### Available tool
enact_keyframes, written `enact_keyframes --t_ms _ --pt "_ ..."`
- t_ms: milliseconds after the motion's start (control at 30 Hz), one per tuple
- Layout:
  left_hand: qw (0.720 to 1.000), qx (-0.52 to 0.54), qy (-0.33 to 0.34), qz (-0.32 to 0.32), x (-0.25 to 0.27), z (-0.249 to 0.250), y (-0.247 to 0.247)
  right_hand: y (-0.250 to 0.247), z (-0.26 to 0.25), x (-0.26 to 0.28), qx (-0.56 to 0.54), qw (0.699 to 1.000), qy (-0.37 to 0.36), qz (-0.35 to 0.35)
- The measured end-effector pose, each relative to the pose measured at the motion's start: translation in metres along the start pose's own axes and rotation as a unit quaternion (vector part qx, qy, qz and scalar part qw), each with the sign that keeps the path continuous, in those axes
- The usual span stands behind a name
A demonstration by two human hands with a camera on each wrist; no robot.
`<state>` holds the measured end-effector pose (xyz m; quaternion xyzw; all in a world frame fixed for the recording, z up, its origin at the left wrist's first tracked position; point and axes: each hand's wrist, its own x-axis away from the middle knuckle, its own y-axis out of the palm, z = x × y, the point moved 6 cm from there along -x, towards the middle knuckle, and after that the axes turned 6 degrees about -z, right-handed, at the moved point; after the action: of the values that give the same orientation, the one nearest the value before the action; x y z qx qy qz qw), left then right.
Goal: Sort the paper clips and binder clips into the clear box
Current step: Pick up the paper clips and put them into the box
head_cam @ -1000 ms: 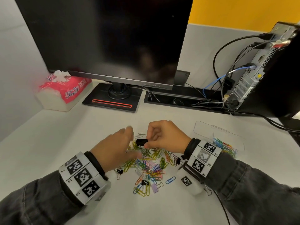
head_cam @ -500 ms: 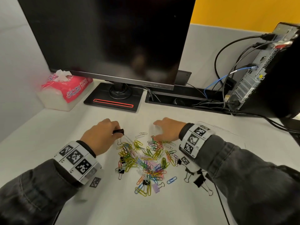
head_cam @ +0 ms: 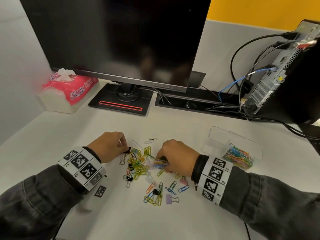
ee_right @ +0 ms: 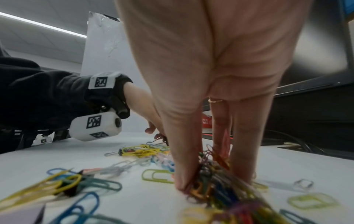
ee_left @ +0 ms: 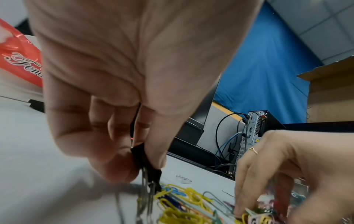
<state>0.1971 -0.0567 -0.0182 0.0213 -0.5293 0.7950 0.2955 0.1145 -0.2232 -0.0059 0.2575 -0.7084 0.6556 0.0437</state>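
Paper clips (head_cam: 138, 163): a loose, many-coloured heap in the middle of the white worktop (head_cam: 52, 135), with strays lying nearer the person.
Binder clips: a black one (head_cam: 127, 150) at the heap's left edge, a purple one (head_cam: 168, 198) and a pink one (head_cam: 183, 181) among the strays.
Clear box (head_cam: 232, 146): to the right of the heap, apart from it; one compartment holds coloured paper clips (head_cam: 239, 157).
Left hand (head_cam: 108, 147): grip closed, thumb and fingers pinching the black binder clip (ee_left: 145, 160), its wire handles pointing down to the worktop.
Right hand (head_cam: 178, 155): grip closed, thumb and fingers gathered round a bunch of paper clips (ee_right: 210, 178) on the heap's right side.
Monitor (head_cam: 121, 40): dark screen, standing behind the heap.
Tissue pack (head_cam: 69, 90): red, at the back left.
Computer tower (head_cam: 280, 71): back right, with cables plugged in.
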Motion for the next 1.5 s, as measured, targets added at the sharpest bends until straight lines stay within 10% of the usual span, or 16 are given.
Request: enact_keyframes --t_ms 633,967,1500 --pt "0.998 -0.052 0.023 -0.007 0.005 0.007 0.005 -0.023 0.051 0.011 -0.434 0.899 0.006 0.051" --pt "0.997 -0.071 0.011 -0.017 0.005 0.006 0.004 -0.003 0.037 0.019 -0.062 0.995 0.008 -0.08" --pt "0.996 -0.083 0.006 -0.026 0.008 0.009 0.005 -0.006 0.039 0.02 -0.181 0.983 -0.033 -0.006"
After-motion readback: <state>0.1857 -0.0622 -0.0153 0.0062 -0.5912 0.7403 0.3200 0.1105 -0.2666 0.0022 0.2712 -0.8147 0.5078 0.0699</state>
